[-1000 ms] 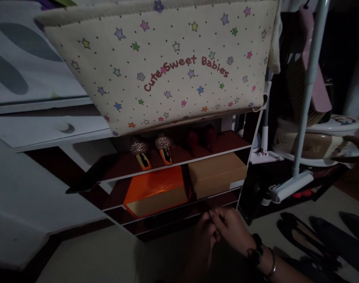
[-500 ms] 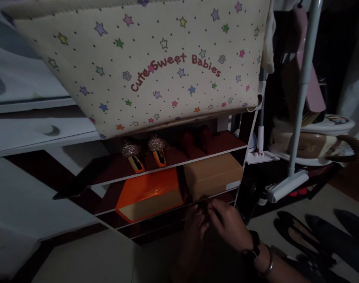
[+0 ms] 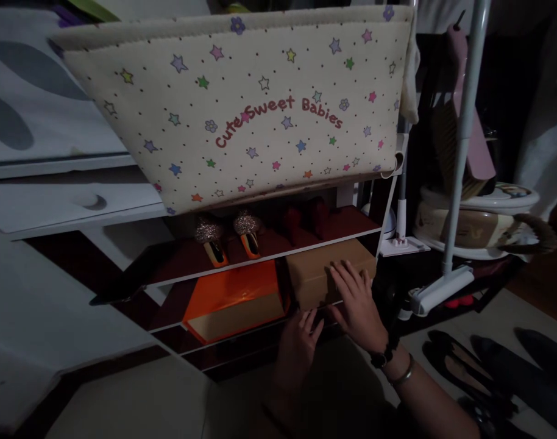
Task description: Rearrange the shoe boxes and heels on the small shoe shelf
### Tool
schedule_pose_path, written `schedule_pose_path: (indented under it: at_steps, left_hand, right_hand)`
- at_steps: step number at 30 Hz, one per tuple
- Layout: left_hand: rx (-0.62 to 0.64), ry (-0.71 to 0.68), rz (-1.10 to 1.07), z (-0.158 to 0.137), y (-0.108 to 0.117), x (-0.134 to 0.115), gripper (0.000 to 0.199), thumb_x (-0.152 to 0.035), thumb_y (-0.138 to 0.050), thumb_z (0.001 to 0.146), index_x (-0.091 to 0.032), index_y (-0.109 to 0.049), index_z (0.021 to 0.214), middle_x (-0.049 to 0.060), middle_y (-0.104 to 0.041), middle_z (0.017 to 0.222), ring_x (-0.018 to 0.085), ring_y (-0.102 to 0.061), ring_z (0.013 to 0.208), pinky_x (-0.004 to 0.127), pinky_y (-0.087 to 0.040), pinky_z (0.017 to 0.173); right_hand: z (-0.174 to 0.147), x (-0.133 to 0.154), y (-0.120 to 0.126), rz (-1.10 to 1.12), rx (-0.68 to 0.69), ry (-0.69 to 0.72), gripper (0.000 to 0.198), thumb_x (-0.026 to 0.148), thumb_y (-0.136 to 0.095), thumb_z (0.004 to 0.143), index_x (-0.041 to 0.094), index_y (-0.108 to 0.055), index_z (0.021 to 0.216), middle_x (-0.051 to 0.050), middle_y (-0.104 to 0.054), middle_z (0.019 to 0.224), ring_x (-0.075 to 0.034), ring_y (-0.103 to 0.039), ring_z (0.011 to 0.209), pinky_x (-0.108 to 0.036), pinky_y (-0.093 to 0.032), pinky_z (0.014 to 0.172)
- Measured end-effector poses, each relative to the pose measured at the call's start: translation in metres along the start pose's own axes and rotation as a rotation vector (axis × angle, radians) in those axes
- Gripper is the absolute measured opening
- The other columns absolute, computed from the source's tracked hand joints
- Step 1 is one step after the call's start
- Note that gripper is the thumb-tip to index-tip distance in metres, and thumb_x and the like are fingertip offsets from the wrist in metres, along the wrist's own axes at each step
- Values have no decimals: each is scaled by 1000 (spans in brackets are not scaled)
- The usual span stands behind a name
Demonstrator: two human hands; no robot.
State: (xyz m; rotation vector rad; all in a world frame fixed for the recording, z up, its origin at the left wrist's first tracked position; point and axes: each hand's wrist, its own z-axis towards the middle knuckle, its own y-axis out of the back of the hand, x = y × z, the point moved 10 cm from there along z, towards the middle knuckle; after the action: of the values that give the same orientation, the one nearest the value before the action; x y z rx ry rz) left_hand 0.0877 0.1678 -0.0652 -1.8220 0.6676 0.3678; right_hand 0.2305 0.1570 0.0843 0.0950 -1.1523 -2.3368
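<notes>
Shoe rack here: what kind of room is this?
Probably a home bedroom or closet corner: a shoe rack with glittery heels, shoe boxes like the brown box under the right hand, and flats on the floor.

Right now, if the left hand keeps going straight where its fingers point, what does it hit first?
Probably the brown cardboard box: the left hand points up at its lower front edge, beside the right hand. Depth is unclear.

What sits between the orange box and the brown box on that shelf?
Nothing that shows: in the head view only a narrow dark gap separates the orange box from the brown box, which the right hand rests on.
</notes>
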Motion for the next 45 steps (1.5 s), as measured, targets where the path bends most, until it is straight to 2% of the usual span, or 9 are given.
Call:
schedule_pose_path:
  at_steps: [3, 9, 14, 18, 24, 28, 33, 37, 45]
  left_hand:
    - [-2, 32, 37, -8, -4, 11, 25, -18, -50, 89, -20, -61, 111, 17, -56, 146, 30, -43, 150, 53, -37, 122]
    - [163, 126, 156, -20, -23, 45, 38, -30, -68, 83, -23, -62, 120, 14, -40, 163, 36, -31, 155, 62, -32, 121]
    - [164, 189, 135, -19, -21, 49, 39, -36, -55, 92, -21, -57, 128, 19, -45, 159, 32, -36, 153, 55, -30, 121]
    - [162, 174, 176, -16, -17, 47, 39, -36, -48, 97, -23, -54, 133, 17, -44, 162, 29, -33, 155, 54, -27, 122]
    - [138, 182, 227, -10, -13, 49, 46, -40, -45, 98, -23, -51, 141, 16, -41, 165, 28, -26, 158, 57, -22, 125]
    - [59, 117, 151, -6, -7, 27, 41, -40, -47, 98, -22, -57, 133, 16, -40, 165, 30, -32, 156, 58, -25, 124]
    - [-33, -4, -135, -7, 3, -18, 16, -28, -52, 96, -20, -65, 97, 15, -57, 151, 31, -44, 149, 54, -33, 122]
    - [-65, -9, -271, -14, 9, -37, 27, -27, -49, 98, -19, -60, 74, 15, -69, 132, 30, -52, 143, 55, -35, 121]
    - [-140, -16, -165, -35, 28, -57, 21, -25, -48, 98, -19, -61, 83, 17, -67, 135, 25, -62, 131, 46, -52, 107]
  right_hand:
    - [-2, -1, -4, -57, 50, -12, 81, 21, -55, 96, 28, -17, 167, -11, -27, 171, -36, -18, 159, -72, -22, 122]
    - [-14, 6, -5, -129, 69, 71, 83, 20, -69, 88, 30, -33, 162, -14, -21, 172, -44, -11, 159, -80, -21, 116]
    - [-23, -10, -15, -199, 23, 137, 70, 22, -71, 88, 30, -47, 153, -16, -30, 169, -45, -20, 156, -82, -18, 115]
    - [-23, -31, -28, -225, -17, 163, 60, 24, -70, 90, 29, -53, 147, -17, -38, 164, -43, -28, 152, -82, -15, 115]
    - [-21, -37, -34, -183, -98, 233, 65, 24, -75, 83, 27, -54, 144, -17, -35, 163, -42, -29, 150, -83, -13, 114]
    - [-24, -36, -20, -122, -121, 256, 78, 24, -75, 82, 26, -42, 153, -20, -27, 165, -44, -27, 151, -83, -17, 114]
    - [-34, -42, -10, -114, -156, 272, 74, 19, -69, 88, 31, -37, 154, -18, -26, 164, -41, -32, 148, -82, -20, 115]
    - [-38, -47, -16, -134, -145, 271, 70, 18, -67, 88, 34, -40, 152, -15, -29, 163, -39, -34, 147, -81, -18, 116]
    - [-35, -45, -16, -161, -155, 244, 56, 18, -65, 91, 30, -50, 144, -15, -34, 158, -37, -34, 147, -79, -18, 117]
